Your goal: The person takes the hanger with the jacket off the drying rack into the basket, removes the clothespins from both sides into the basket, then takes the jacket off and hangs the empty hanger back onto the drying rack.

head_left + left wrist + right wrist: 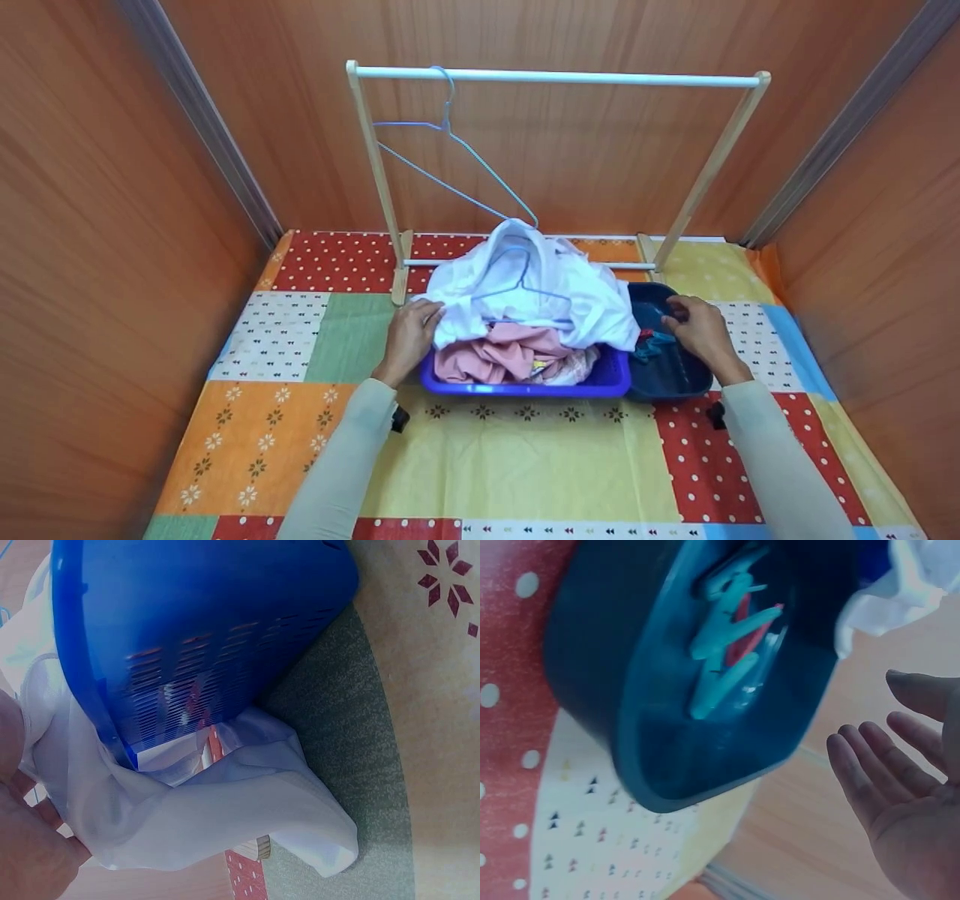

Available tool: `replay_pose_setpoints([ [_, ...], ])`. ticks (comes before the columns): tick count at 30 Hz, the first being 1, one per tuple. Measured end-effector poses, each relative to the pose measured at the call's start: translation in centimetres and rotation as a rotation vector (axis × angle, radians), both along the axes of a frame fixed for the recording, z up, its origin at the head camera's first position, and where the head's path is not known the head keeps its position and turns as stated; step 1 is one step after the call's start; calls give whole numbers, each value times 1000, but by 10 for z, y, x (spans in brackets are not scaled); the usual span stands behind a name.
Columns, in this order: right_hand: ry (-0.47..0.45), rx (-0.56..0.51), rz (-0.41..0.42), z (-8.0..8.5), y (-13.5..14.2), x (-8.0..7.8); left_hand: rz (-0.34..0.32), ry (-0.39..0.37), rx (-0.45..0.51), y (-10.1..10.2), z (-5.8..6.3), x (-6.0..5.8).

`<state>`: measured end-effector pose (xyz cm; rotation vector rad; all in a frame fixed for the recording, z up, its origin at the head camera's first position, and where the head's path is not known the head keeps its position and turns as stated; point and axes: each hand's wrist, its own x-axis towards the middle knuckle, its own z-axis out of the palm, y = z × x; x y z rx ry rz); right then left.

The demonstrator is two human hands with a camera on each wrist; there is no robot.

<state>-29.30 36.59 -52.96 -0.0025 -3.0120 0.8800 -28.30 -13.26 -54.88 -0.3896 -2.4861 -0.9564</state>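
A white long-sleeved garment (pixel 600 289) is spread over a purple-blue laundry basket (pixel 525 389), with a blue wire clothes hanger (pixel 523 283) lying at its middle. My left hand (pixel 409 337) pinches the garment at its left side. In the left wrist view, a sleeve of the white garment (pixel 187 821) drapes below the slatted basket (pixel 202 622). My right hand (pixel 701 334) is over the dark basin at the right. Nothing is in its relaxed fingers, as the right wrist view shows. Teal clothespins (pixel 724 637) and a red one lie in the basin (pixel 652 787).
Behind the basket stands a wooden rack with a white rail (pixel 585 77). Another wire hanger (pixel 487 169) hangs near its left end. Pink clothing (pixel 510 352) fills the basket front. A patchwork-print cloth (pixel 525 457) covers the table, with wood panels around it.
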Motion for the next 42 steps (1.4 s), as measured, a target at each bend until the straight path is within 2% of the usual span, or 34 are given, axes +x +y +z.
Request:
replay_pose_setpoints([
  [4,51,-12,9,11,-6,7,-1,-5,2,0,0,0],
  [11,231,-24,29,28,-22,17,7,-9,-10,1,2,2],
  [15,277,-58,50,36,-33,23,13,-17,-17,1,2,3],
  [28,454,-105,180,46,-73,29,12,-40,-10,1,3,1],
  [37,543,-110,252,51,-100,27,8,-23,-13,1,3,2],
  [42,520,-107,285,50,-113,24,9,-15,-13,1,3,2],
])
